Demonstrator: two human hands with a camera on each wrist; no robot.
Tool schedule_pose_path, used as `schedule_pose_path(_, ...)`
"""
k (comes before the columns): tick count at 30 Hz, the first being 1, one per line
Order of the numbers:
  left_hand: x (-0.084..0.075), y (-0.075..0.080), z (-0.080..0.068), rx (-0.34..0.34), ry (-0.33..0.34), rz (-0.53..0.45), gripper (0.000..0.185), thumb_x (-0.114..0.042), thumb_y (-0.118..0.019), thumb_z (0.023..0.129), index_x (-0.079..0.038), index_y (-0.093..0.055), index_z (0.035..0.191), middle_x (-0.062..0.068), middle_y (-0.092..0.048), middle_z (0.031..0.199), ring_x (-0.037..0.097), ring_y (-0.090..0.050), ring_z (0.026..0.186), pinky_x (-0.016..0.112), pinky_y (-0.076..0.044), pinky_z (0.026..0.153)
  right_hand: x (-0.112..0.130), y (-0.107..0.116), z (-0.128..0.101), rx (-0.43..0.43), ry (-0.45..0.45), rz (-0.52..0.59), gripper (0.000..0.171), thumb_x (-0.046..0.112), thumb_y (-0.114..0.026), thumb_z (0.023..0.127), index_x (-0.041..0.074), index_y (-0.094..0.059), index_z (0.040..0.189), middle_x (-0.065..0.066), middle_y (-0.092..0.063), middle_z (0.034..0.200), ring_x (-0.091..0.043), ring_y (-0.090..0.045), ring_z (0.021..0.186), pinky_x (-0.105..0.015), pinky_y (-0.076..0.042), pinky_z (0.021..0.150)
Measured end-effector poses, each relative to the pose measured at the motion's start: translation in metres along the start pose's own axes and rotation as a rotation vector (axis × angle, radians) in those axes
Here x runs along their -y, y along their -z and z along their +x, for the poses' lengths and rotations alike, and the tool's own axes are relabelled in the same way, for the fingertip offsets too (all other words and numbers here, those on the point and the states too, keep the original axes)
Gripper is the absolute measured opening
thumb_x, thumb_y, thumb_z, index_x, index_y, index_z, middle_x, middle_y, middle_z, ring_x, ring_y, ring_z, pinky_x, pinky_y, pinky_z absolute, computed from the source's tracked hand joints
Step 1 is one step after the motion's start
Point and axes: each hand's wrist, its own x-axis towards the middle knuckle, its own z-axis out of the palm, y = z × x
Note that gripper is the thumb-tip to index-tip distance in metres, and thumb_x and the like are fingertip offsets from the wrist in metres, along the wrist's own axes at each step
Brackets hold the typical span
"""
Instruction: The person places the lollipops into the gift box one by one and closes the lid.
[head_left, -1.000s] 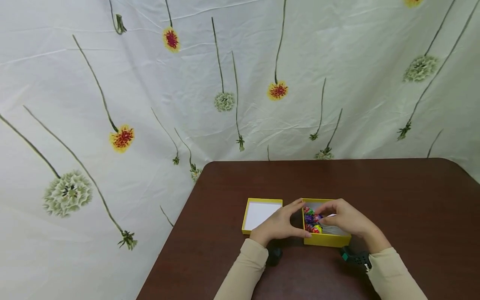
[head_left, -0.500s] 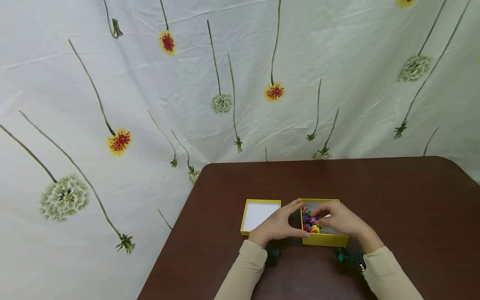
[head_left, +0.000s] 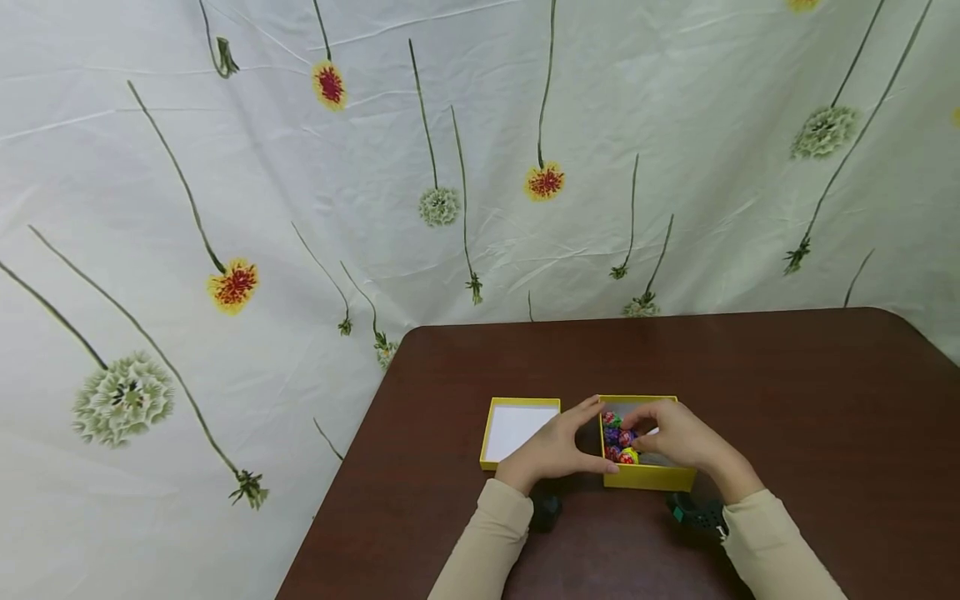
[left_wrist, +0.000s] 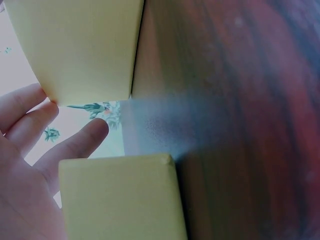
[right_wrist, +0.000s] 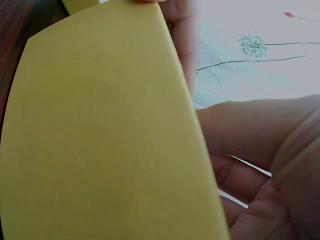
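A yellow open box (head_left: 648, 477) stands on the table with several wrapped lollipops (head_left: 627, 456) lying along its left end. My left hand (head_left: 553, 446) grips that end, thumb at the front left corner and fingertips at the back one. In the left wrist view the fingers (left_wrist: 32, 122) touch the corner of the box (left_wrist: 85, 50). My right hand (head_left: 684, 435) reaches into the box from the right, thumb and index finger around one purple-red lollipop. In the right wrist view the front wall of the box (right_wrist: 100, 125) hides the fingertips of my right hand (right_wrist: 255, 155).
A yellow box lid (head_left: 517, 427) with a white inside lies just left of the box, partly behind my left hand. Dark straps sit at both wrists. The brown table (head_left: 795, 400) ends at a white flowered cloth (head_left: 675, 108) behind it.
The head view has shifted slightly, so everything sits a little further left in it. Both hands keep about the same places at the box, and the lollipops stay inside.
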Motion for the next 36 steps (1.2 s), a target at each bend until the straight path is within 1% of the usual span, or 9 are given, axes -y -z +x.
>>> schedule_pose_path(8, 0.0015, -0.0001, 0.0003, -0.001, -0.009, 0.002, 0.091, -0.049, -0.079, 0.083, -0.028, -0.031, 0.158, -0.011, -0.02, 0.167, 0.023, -0.027, 0.153, 0.05, -0.032, 0.12, 0.0002, -0.001, 0.0012, -0.03, -0.002, -0.054, 0.022, -0.002, -0.072, 0.085, -0.003, -0.072, 0.107, -0.01, -0.072, 0.099, -0.018, -0.065, 0.086, -0.039, -0.059, 0.074)
schedule_pose_path(17, 0.0008, -0.0002, 0.0002, -0.001, -0.012, 0.002, 0.091, -0.048, -0.079, 0.083, -0.027, -0.032, 0.158, -0.009, -0.022, 0.167, 0.023, -0.027, 0.153, 0.05, -0.032, 0.12, 0.0006, -0.0043, 0.0012, -0.042, -0.02, -0.067, 0.021, -0.003, -0.072, 0.084, -0.004, -0.072, 0.105, -0.009, -0.073, 0.096, -0.018, -0.067, 0.084, -0.038, -0.059, 0.073)
schedule_pose_path(23, 0.0012, 0.0, -0.0002, 0.0, -0.022, 0.007, 0.091, -0.049, -0.078, 0.084, -0.027, -0.032, 0.158, -0.01, -0.021, 0.167, 0.023, -0.027, 0.153, 0.048, -0.033, 0.12, 0.0001, -0.0046, 0.0025, -0.05, -0.017, -0.077, 0.019, -0.004, -0.071, 0.085, -0.004, -0.072, 0.103, -0.009, -0.073, 0.094, -0.02, -0.068, 0.084, -0.038, -0.059, 0.072)
schedule_pose_path(29, 0.0018, -0.0002, 0.0001, -0.003, -0.017, 0.011, 0.091, -0.049, -0.078, 0.084, -0.027, -0.031, 0.158, -0.013, -0.021, 0.166, 0.023, -0.027, 0.153, 0.048, -0.033, 0.12, -0.0001, -0.0051, 0.0028, -0.055, -0.017, -0.078, 0.018, -0.004, -0.071, 0.085, -0.004, -0.072, 0.103, -0.009, -0.073, 0.093, -0.02, -0.069, 0.083, -0.038, -0.059, 0.072)
schedule_pose_path(36, 0.0024, 0.0003, 0.0, -0.001, -0.014, 0.014, 0.091, -0.05, -0.078, 0.083, -0.028, -0.032, 0.158, -0.014, -0.02, 0.166, 0.022, -0.027, 0.153, 0.049, -0.032, 0.12, 0.0013, -0.004, 0.0021, -0.05, -0.022, -0.068, 0.019, -0.002, -0.071, 0.086, -0.005, -0.072, 0.105, -0.009, -0.074, 0.094, -0.019, -0.069, 0.084, -0.038, -0.059, 0.072)
